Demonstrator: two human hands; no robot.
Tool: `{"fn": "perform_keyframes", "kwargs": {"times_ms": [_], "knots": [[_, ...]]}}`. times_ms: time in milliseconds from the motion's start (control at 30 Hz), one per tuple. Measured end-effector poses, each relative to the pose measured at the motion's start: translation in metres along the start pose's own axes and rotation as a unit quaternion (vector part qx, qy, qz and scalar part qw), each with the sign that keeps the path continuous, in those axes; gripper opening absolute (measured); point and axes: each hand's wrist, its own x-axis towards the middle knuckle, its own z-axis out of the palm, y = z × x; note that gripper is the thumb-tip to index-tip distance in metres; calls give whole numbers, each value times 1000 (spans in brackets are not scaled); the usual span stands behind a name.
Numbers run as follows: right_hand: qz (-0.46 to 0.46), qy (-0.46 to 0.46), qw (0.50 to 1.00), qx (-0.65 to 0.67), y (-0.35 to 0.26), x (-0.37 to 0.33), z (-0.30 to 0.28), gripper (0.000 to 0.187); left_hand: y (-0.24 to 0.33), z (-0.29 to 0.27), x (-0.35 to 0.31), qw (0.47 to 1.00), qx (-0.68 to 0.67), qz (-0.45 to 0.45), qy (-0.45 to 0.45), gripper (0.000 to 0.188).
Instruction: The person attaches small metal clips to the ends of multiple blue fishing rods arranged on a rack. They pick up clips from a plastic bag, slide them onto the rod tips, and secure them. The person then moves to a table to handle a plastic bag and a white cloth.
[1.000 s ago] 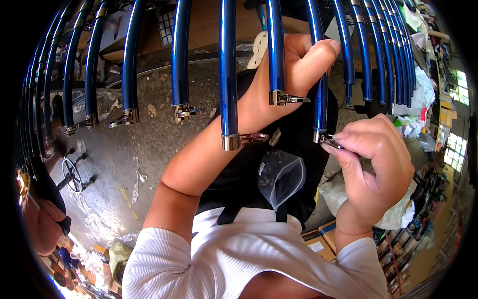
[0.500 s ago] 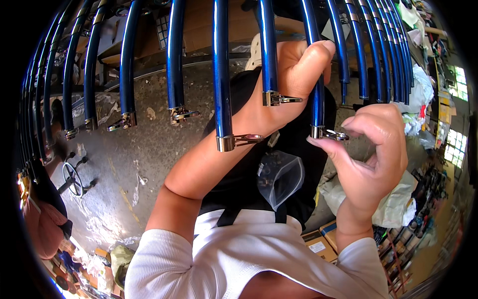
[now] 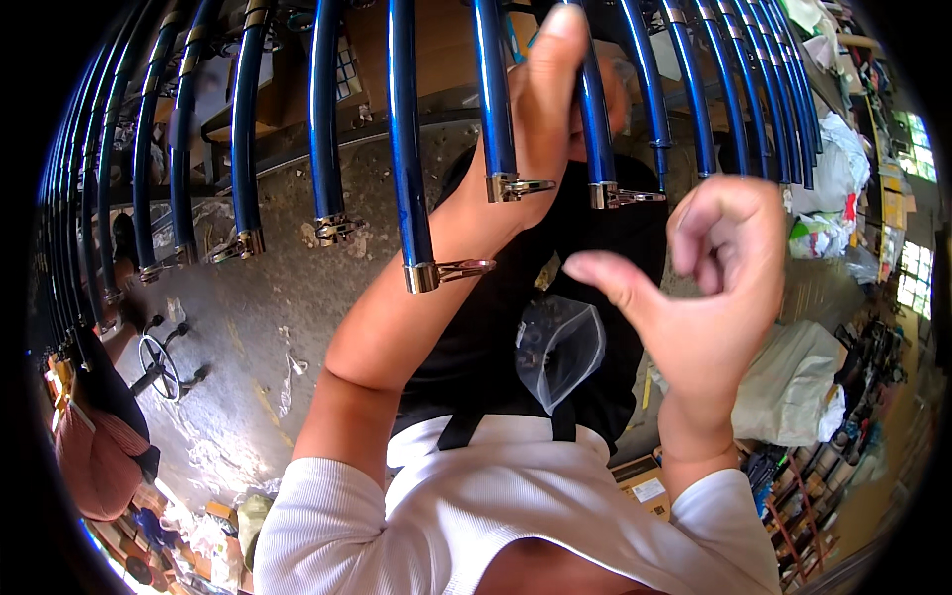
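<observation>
Gaping wide, right hand, nothing in it! Left hand at blue tube (whether clasped, unclear).

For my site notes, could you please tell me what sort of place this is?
Probably a workshop or small factory: a row of blue tubes with metal clips, a littered floor and a cardboard box.

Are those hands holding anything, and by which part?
The right hand is open and holds nothing. The left hand reaches behind a blue tube, above its metal clip, but I can't tell whether it grips there.
</observation>
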Motion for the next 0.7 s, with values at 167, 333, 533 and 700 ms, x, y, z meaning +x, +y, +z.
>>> {"fn": "perform_keyframes", "kwargs": {"times_ms": [167,333,533,700], "knots": [[5,-78,995,-65,18,-27,6,27,-38,-16,-28,984,-95,-146,28,64],[6,-113,980,-164,36,-31,22,38,-52,-4,-62,957,-159,-240,29,50],[68,-129,989,4,36,-31,11,33,-41,7,-65,921,-217,-312,92,48],[-26,-117,993,25,45,-36,5,27,-42,11,-60,903,-284,-312,84,41]]}}
